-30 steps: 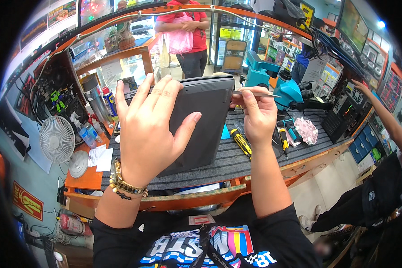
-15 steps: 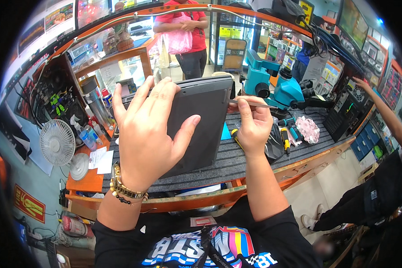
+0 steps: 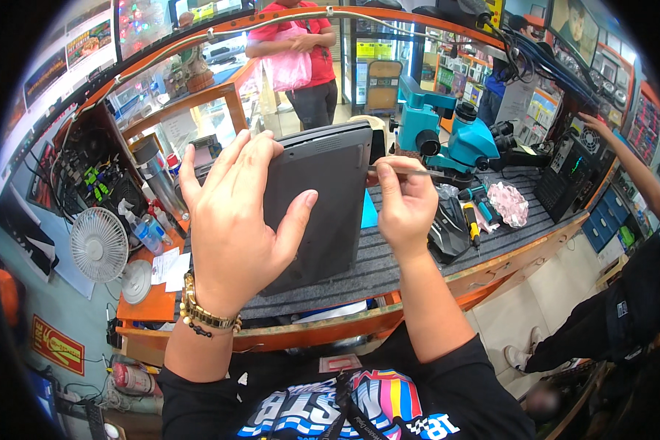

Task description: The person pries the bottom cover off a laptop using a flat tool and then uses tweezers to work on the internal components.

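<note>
A dark grey laptop (image 3: 319,213) stands tilted up on the mat, its underside toward me. My left hand (image 3: 235,224) is spread across it, the thumb on the underside and the fingertips by the upper edge, holding it up. In a pinch between thumb and fingers, my right hand (image 3: 405,209) has a thin, flat metal tool (image 3: 416,171). One end of that tool meets the laptop's right edge near its upper corner; whether it goes into the seam I cannot make out. My right fingers hide the tool's middle.
Right of the laptop are a teal microscope (image 3: 469,141), a yellow-and-black screwdriver (image 3: 471,221), crumpled pink material (image 3: 507,204) and a black computer tower (image 3: 570,172). A white fan (image 3: 97,244) is at left. Across the counter stands a person in red (image 3: 323,66); another person's arm (image 3: 631,161) reaches in from the right.
The laptop and both hands have shifted slightly left, and the view has moved a little. The tool remains pinched at the laptop's right edge.
</note>
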{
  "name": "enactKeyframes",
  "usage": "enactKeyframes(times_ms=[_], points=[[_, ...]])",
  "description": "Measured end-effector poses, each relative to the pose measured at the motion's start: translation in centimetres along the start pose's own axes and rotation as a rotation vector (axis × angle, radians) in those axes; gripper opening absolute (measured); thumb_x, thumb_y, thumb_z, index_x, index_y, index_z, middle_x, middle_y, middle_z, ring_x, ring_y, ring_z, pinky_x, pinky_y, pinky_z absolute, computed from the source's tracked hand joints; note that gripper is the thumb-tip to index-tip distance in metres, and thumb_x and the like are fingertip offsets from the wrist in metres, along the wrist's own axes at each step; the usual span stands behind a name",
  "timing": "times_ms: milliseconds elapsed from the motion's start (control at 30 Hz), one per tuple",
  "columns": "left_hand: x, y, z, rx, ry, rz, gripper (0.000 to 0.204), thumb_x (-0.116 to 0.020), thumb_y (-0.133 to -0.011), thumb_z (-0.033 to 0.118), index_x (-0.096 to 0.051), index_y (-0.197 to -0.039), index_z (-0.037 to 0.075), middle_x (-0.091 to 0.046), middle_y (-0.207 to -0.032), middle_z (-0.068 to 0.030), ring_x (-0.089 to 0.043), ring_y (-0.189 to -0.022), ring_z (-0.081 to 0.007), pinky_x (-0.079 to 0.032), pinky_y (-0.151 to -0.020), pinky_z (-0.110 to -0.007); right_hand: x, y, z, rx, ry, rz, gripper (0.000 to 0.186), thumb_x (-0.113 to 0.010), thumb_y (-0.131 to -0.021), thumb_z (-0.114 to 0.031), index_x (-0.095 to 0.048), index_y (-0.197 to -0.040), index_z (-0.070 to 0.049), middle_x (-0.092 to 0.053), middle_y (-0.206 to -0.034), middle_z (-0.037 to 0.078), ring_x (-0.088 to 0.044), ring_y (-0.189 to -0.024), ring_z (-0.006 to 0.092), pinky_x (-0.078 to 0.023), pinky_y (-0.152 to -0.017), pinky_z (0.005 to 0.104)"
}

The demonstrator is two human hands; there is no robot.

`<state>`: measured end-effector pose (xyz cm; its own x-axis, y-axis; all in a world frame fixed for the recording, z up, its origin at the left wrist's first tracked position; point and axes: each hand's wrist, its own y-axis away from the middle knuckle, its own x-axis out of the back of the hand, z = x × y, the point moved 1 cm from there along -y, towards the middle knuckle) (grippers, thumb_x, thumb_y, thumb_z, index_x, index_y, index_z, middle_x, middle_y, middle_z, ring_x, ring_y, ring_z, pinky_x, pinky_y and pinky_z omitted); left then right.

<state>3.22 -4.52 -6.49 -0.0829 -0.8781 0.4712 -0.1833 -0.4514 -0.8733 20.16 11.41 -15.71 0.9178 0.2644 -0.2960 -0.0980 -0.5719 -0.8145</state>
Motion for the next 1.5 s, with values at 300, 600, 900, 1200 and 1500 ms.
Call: enactKeyframes(times_ms=[300,600,900,1200,1500], points=[[-0.8,-0.5,0.2,0.033,-0.068,0.003,0.053,-0.082,-0.089,0.026,-0.064,-0.133,0.003,-0.074,-0.118,-0.0098,-0.068,-0.121,-0.0310,-0.030,-0.120,-0.059,2.5,0.3,1.5,-0.235,-0.245,-0.099,0.013,-0.067,-0.107,-0.010,-0.067,-0.111,0.003,-0.075,-0.095,0.011,-0.073,-0.086,0.0186,-0.060,-0.080,0.0333],[-2.0,-1.5,0.8,0.078,-0.102,0.059,0.046,-0.083,-0.089,0.037,-0.063,-0.114,0.004,-0.072,-0.105,-0.0092,-0.070,-0.105,-0.0318,-0.041,-0.108,-0.062,3.7,3.4,3.5,-0.235,-0.140,-0.107,0.013,-0.063,-0.109,-0.010,-0.066,-0.115,0.002,-0.075,-0.102,0.013,-0.074,-0.091,0.0186,-0.061,-0.084,0.0348],[-2.0,-1.6,0.8,0.059,-0.092,0.096,0.045,-0.084,-0.090,0.037,-0.063,-0.113,0.003,-0.073,-0.101,-0.0112,-0.072,-0.100,-0.0332,-0.043,-0.109,-0.060,2.7,5.2,3.4,-0.177,-0.056,-0.037,0.011,-0.064,-0.107,-0.004,-0.065,-0.115,0.003,-0.074,-0.101,0.010,-0.073,-0.091,0.0168,-0.060,-0.084,0.0315],[-1.9,-1.6,1.0,0.058,-0.083,0.067,0.045,-0.083,-0.091,0.037,-0.063,-0.114,0.004,-0.074,-0.103,-0.0112,-0.072,-0.100,-0.0343,-0.042,-0.110,-0.060,2.3,5.6,2.8,-0.134,0.048,-0.046,0.007,-0.066,-0.104,0.000,-0.068,-0.104,0.007,-0.072,-0.096,0.010,-0.071,-0.087,0.0146,-0.060,-0.080,0.0291],[-2.1,-1.7,0.9,0.050,-0.114,0.033,0.045,-0.080,-0.094,0.039,-0.062,-0.113,0.003,-0.074,-0.103,-0.0116,-0.072,-0.099,-0.0352,-0.045,-0.107,-0.062,4.0,7.5,4.2,-0.188,0.011,-0.083,0.009,-0.062,-0.107,-0.003,-0.065,-0.112,0.004,-0.071,-0.105,0.011,-0.071,-0.091,0.0156,-0.059,-0.086,0.0311]])
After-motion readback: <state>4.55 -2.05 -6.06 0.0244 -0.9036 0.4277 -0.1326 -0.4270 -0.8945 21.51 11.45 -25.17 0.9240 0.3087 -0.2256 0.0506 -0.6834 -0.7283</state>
